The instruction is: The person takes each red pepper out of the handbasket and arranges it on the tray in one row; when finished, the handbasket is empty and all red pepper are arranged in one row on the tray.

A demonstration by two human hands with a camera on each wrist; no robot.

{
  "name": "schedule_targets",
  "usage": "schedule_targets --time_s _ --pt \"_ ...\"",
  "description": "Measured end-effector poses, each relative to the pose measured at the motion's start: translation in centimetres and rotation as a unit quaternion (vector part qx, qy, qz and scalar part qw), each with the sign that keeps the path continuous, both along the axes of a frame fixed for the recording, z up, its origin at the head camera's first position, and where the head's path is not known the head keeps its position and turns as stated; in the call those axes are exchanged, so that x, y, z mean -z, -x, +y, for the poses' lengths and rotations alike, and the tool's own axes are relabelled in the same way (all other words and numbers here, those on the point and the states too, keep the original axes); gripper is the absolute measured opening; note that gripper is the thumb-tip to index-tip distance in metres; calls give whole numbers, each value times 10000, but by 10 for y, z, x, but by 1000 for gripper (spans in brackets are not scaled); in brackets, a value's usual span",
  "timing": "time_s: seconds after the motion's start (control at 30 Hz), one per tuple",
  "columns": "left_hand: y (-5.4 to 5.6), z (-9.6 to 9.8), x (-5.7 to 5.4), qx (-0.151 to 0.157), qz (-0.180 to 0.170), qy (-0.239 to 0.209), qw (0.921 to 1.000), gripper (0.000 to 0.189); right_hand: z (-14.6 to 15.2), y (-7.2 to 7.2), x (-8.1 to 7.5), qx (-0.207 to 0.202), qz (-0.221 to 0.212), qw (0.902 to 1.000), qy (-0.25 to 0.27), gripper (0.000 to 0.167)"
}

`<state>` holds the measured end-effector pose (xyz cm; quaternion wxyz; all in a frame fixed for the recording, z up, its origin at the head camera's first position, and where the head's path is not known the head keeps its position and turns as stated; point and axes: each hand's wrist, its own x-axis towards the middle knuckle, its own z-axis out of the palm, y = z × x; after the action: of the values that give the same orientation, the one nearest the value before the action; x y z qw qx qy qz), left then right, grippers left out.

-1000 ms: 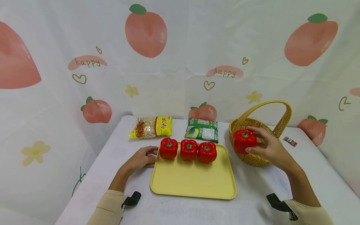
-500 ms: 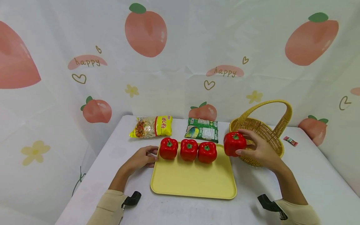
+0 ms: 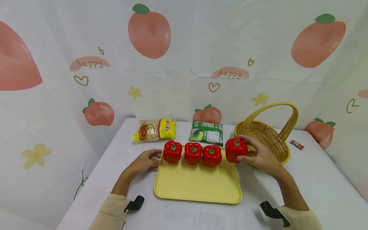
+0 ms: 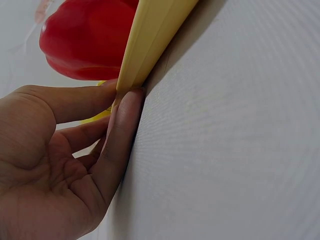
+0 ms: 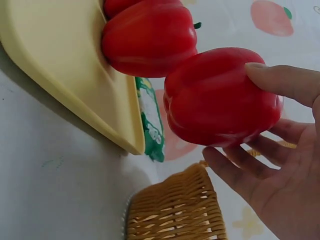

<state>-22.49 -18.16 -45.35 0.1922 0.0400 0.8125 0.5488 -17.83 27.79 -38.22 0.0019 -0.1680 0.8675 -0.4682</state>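
My right hand (image 3: 261, 157) holds a red bell pepper (image 3: 236, 150) between thumb and fingers, over the right back corner of the yellow tray (image 3: 198, 188). In the right wrist view the held bell pepper (image 5: 220, 97) hangs above the tray's level, its underside apart from the tray. Three more red bell peppers stand in a row along the tray's back: a left one (image 3: 172, 152), a middle one (image 3: 193, 153) and a right one (image 3: 211, 156). At the tray's left edge, my left hand (image 3: 145, 160) pinches the rim (image 4: 131, 65) between thumb and fingers.
A yellow wicker basket (image 3: 268, 137) with a tall handle stands right of the tray, behind my right hand. Behind the tray lie a yellow food bag (image 3: 155, 130) and a green packet (image 3: 206, 132). A small red wrapper (image 3: 296, 144) lies right of the basket.
My right hand has carried the bell pepper left from in front of the basket to the tray's right back corner. The left hand, the tray and the three standing peppers have stayed put.
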Motion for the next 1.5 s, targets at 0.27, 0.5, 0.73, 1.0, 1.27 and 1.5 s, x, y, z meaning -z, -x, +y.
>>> schedule_targets --time_s 0.27,0.5,0.73,1.0,1.27,1.5 --pt "0 1 0 19 11 -8 10000 55 -2 3 6 22 82 9999 -77 78" --pt "1 0 1 -3 -18 27 10000 56 -3 4 10 54 50 9999 -126 75" --pt "0 -1 0 0 -30 43 10000 56 -4 4 12 160 99 9994 -282 73" --pt "0 -1 0 4 -49 -1 10000 56 -8 6 16 112 144 9993 -334 79" --pt "1 -1 0 18 -26 15 10000 56 -12 5 18 199 152 9981 -571 74" --pt "0 0 -1 42 -8 -33 10000 55 -12 4 18 268 70 9967 -768 76"
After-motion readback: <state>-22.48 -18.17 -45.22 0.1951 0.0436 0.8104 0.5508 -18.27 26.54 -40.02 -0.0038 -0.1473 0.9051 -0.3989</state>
